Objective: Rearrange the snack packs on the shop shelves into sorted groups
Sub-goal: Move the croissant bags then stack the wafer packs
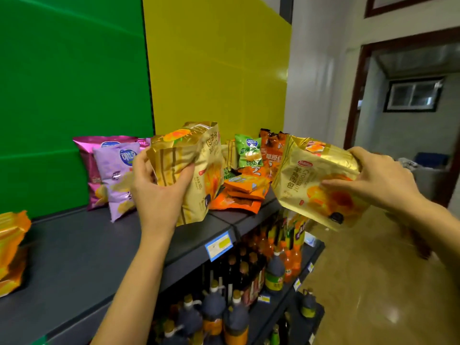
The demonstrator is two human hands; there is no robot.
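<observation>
My left hand (156,192) grips a gold croissant pack (199,155), held upright above the dark top shelf (82,257). A second gold croissant pack (311,180) is clasped in my right hand (378,178), tilted and out past the shelf's right end. Between them lie orange snack packs (245,192) in a loose pile, with a green chip pack (249,151) and an orange-red pack (272,150) behind. Two purple chip packs (114,175) stand at the back left against the green panel. Orange-gold packs (11,247) sit at the far left edge.
Green (69,83) and yellow (216,66) back panels rise behind the shelf. Below it, lower shelves hold dark sauce bottles (214,307) and orange drink bottles (288,257). A blue price tag (219,245) hangs on the shelf edge. Tiled floor and a doorway (408,108) lie to the right.
</observation>
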